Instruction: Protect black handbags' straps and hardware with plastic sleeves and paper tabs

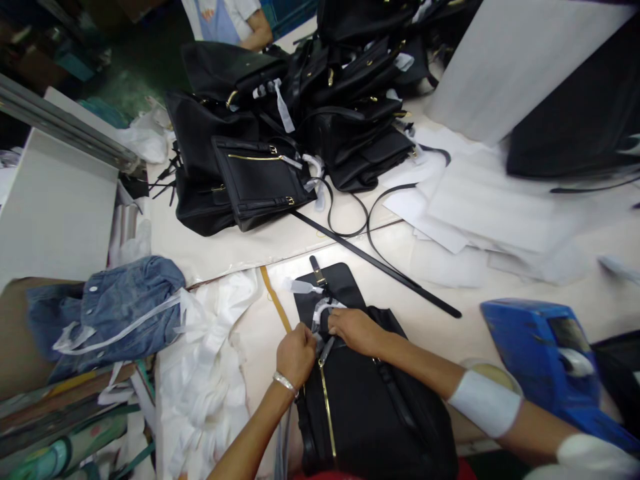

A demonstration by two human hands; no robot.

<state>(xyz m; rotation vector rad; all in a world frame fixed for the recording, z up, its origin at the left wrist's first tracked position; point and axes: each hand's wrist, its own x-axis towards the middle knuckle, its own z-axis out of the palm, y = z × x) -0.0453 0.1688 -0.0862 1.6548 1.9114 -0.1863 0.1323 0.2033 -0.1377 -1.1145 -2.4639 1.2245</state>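
Note:
A black backpack (385, 427) with a gold zipper lies in front of me on the table, its flap (345, 283) folded out away from me. White and clear wrapping (326, 308) sits around its top handle. My left hand (296, 355), with a bracelet at the wrist, is closed at the left side of this wrapping, fingers pinched on its edge. From the right, my right hand (356, 331) is closed on the wrapped handle, fingertips curled under and partly hidden. A white-wrapped buckle tab (303, 287) lies just beyond both hands.
Several black bags (270, 173) are piled at the back. White paper sheets (495, 207) lie right of them, and a blue tape dispenser (540, 353) stands at the right. At left are a denim garment (113, 307) and white strips (213, 380). A person (230, 23) stands beyond.

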